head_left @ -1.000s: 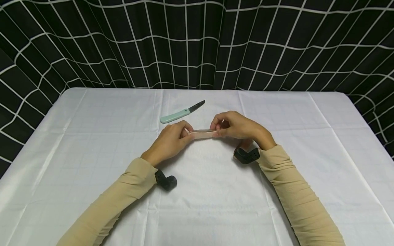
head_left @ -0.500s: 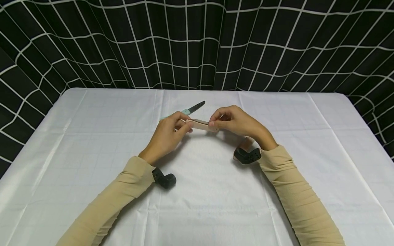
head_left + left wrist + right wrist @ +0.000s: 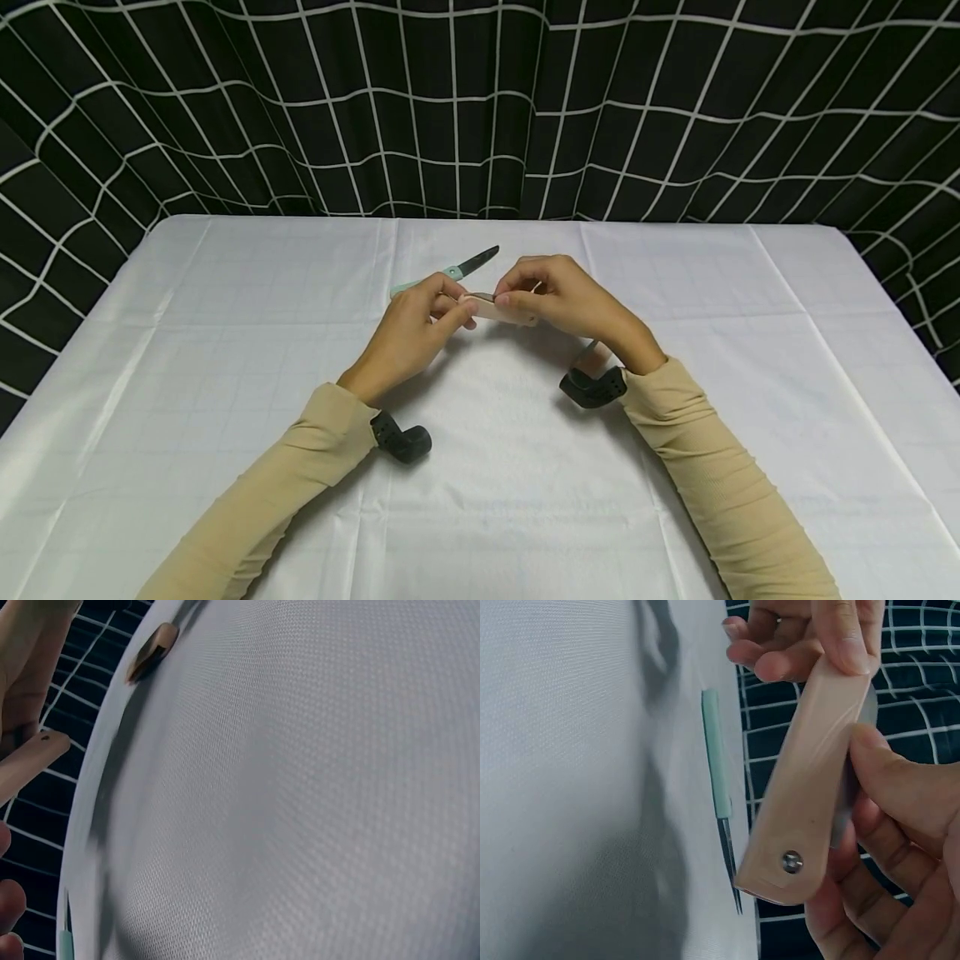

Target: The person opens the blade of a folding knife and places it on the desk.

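A folding knife [image 3: 810,772] with a beige handle and a screw near one end is held up between both hands, above the white cloth. My left hand [image 3: 412,327] pinches one end of its handle between thumb and fingers. My right hand [image 3: 573,300] pinches the grey blade [image 3: 846,791] where it shows along the handle's edge; most of the blade is tucked in the handle or hidden by fingers. Behind the left fingers lies a second folding knife, its mint-green handle [image 3: 715,750] partly covered in the head view, its dark blade [image 3: 480,260] swung out.
A tan object [image 3: 154,651] rests on the cloth below the right wrist, mostly hidden in the head view by the black wrist camera [image 3: 592,387]. The white tablecloth [image 3: 510,483] covers the table; a black gridded curtain [image 3: 480,108] hangs behind it.
The hands have raised the beige folding knife and moved it slightly away from the body, and it has tilted. The right fingers have slid left along it. The green knife stays put.
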The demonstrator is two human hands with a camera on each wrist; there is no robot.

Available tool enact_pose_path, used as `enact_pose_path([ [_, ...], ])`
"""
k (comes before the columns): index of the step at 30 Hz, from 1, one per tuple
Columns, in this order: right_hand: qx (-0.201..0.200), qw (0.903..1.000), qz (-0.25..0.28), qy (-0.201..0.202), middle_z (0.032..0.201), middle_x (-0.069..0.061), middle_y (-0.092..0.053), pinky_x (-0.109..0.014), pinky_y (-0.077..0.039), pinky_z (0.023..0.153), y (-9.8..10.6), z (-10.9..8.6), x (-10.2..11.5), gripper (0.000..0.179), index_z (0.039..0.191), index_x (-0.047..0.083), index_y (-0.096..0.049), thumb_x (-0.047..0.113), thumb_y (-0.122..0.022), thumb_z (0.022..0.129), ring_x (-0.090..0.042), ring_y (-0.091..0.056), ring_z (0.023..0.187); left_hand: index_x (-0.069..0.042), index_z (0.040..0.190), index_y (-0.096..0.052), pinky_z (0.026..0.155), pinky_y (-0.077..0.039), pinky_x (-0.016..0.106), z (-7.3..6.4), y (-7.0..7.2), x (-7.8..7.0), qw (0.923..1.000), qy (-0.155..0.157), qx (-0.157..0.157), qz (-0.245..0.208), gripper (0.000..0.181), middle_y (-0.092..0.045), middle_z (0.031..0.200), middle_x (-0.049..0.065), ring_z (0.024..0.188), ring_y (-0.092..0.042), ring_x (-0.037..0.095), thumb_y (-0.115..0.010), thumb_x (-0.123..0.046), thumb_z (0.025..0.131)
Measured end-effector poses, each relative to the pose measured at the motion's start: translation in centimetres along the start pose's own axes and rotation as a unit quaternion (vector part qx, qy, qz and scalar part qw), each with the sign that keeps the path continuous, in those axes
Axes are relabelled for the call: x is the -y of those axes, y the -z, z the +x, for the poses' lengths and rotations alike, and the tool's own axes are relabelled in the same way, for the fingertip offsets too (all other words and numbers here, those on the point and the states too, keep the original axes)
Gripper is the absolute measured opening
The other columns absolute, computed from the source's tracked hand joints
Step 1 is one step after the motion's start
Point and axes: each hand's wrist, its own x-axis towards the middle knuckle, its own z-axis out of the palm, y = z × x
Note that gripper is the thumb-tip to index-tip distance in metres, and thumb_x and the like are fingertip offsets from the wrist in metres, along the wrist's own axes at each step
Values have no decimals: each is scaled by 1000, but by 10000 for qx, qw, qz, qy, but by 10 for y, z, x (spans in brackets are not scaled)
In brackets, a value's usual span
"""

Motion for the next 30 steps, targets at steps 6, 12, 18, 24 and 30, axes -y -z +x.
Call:
enact_pose_path([
  [6, -119, 9994, 287, -173, 89, -11, -66, -25, -48, 59, 0, 1, -1, 12, 98, 1, -68, 12, -62, 97, -12, -55, 71, -12, 105, -59, 71, -39, 27, -1, 1, -1, 10000, -61, 15, 35, 15, -78, 88, -2, 80, -52, 14, -59, -26, 100],
  [12, -271, 9967, 722, -261, 91, -12, -63, -23, -46, 65, 1, 2, -4, 14, 103, -4, -64, 9, -58, 99, -10, -55, 76, -11, 105, -59, 68, -37, 27, 0, 4, -1, 10000, -43, 10, 6, 16, -77, 88, -1, 74, -48, 15, -58, -26, 101],
  [18, -192, 9957, 834, -352, 99, -15, -64, -24, -47, 72, 3, 1, -3, 18, 110, -3, -65, 10, -58, 100, -14, -60, 83, -11, 106, -59, 71, -37, 28, 1, 5, 0, 10000, -33, -26, 14, 16, -77, 87, 0, 77, -49, 16, -58, -27, 101],
  [24, -196, 9987, 455, -140, 103, -13, -68, -22, -48, 72, 2, 1, 0, 20, 111, 0, -69, 13, -60, 99, -19, -62, 87, -11, 106, -59, 76, -38, 30, 0, 5, -1, 10000, -36, -32, 19, 17, -77, 87, 4, 78, -52, 17, -58, -27, 101],
  [30, -151, 9997, 146, 101, 94, -11, -69, -22, -46, 65, -2, 1, 2, 14, 104, 1, -70, 11, -63, 97, -10, -60, 74, -11, 105, -60, 73, -40, 29, 0, 6, -1, 9999, 22, 85, 62, 18, -76, 82, 6, 76, -56, 16, -57, -27, 100],
])
